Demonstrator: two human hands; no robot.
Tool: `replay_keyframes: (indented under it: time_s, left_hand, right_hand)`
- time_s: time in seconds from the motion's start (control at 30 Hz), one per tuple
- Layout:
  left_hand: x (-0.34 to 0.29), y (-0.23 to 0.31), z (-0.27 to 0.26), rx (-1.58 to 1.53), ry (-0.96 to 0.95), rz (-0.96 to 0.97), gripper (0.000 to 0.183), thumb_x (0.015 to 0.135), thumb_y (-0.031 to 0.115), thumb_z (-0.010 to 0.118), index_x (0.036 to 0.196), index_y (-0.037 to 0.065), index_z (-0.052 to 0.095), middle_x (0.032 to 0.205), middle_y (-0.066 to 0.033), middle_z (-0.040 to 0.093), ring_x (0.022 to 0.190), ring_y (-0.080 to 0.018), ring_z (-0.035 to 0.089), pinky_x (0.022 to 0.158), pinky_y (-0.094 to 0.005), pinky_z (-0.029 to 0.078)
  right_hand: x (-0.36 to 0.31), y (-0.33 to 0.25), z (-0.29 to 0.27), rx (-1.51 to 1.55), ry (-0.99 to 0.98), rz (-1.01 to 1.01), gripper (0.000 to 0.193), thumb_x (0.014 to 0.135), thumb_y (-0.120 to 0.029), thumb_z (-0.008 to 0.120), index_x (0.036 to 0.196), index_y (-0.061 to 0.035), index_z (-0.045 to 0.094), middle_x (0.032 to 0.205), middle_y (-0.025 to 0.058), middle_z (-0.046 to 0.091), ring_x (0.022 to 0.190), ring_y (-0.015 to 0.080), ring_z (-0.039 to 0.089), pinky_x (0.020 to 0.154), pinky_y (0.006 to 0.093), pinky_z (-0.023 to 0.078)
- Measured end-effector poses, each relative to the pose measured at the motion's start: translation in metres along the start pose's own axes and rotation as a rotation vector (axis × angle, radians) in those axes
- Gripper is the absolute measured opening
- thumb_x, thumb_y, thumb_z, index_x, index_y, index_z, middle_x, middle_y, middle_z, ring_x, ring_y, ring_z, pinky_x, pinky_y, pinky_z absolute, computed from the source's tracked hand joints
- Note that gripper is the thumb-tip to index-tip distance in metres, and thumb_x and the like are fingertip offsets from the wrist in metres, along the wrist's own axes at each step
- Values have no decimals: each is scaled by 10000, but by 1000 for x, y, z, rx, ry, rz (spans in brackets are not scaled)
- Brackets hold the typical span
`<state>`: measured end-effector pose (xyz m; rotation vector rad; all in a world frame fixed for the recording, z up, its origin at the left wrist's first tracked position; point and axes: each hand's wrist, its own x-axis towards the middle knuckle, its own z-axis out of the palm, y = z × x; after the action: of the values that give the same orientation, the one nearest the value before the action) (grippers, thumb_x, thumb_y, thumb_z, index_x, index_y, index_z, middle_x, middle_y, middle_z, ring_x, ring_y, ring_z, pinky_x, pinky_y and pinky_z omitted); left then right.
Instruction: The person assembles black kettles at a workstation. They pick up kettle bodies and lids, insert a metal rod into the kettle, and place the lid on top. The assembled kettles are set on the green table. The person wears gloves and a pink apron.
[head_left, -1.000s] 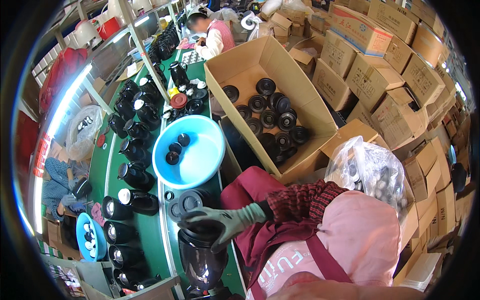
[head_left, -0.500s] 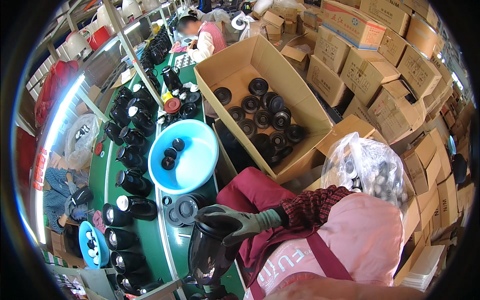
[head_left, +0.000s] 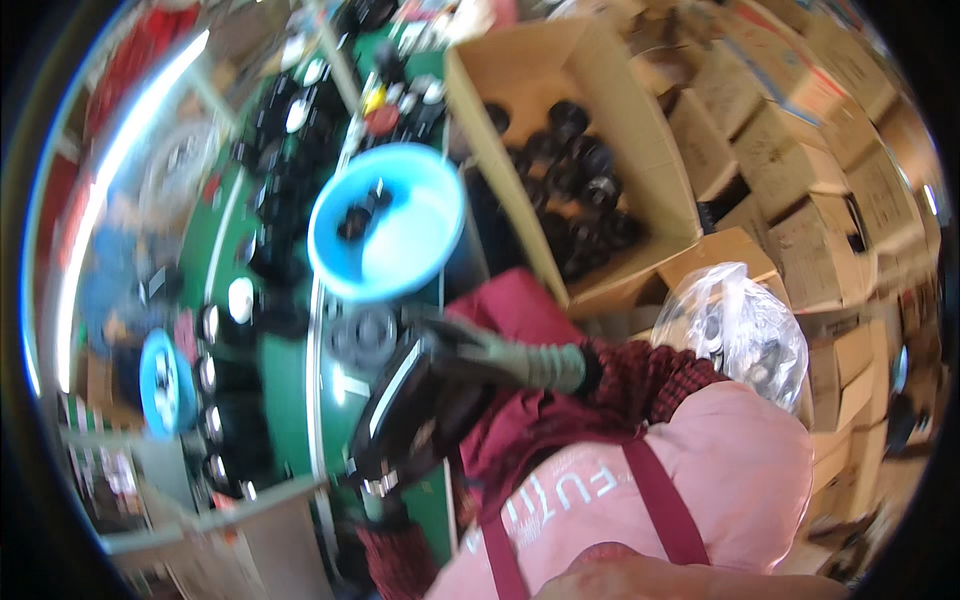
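A glossy black thermos jug [head_left: 398, 425] is tilted in front of my lap, over the belt's near edge. My right hand [head_left: 462, 352], in a grey-green glove, is wrapped round its upper end. At the jug's lower end, beside a shiny ring, is my left hand [head_left: 378, 503]; its fingers are hidden and smeared by motion. Flat dark round lids [head_left: 362, 335] lie on the green belt [head_left: 285, 405], just beyond the jug. Past them stands a light-blue basin [head_left: 405, 260] with a few small black round parts [head_left: 355, 222] in it.
Rows of black jugs [head_left: 235, 425] line the belt's left side. An open cardboard box [head_left: 500, 190] of black round lids stands beyond my knees, next to a clear plastic bag [head_left: 745, 320] of parts. Cartons [head_left: 800, 150] are stacked at right; a small blue basin [head_left: 165, 385] is far left.
The view has swung, so the belt, basin and box sit higher in it, blurred. The jug has swung to a slant in my hands, and more of my left sleeve shows.
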<state>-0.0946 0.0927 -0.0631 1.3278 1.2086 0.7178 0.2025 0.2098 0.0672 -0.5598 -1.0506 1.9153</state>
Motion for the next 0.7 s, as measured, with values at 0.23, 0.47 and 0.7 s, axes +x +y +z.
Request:
replay_keyframes:
  time_s: [0.23,0.47,0.7]
  left_hand:
    - [-22,-34,-17,-143,-164,-16,693,991,348,755,1572,76,495,1600,-119,527,1391,-282,574,1198,-414,443]
    - [-35,-22,-5,-352,-114,-137,787,953,358,810,1599,85,453,1622,-106,490,1468,-285,498,1247,-457,385]
    - [-16,-14,-20,48,116,156,821,883,331,863,1567,76,487,1564,-109,550,1435,-292,527,1220,-431,419]
  right_hand:
    - [-15,8,9,-653,-174,-477,767,1003,-400,692,1613,-24,420,1577,207,406,1482,367,402,1232,478,306]
    - [-3,4,-1,-792,-404,-572,908,961,-486,722,1665,-60,339,1679,234,320,1551,426,312,1265,524,260]
    - [3,20,-3,-224,-201,-191,806,1029,-379,665,1680,-71,304,1654,132,401,1562,269,339,1284,450,256]
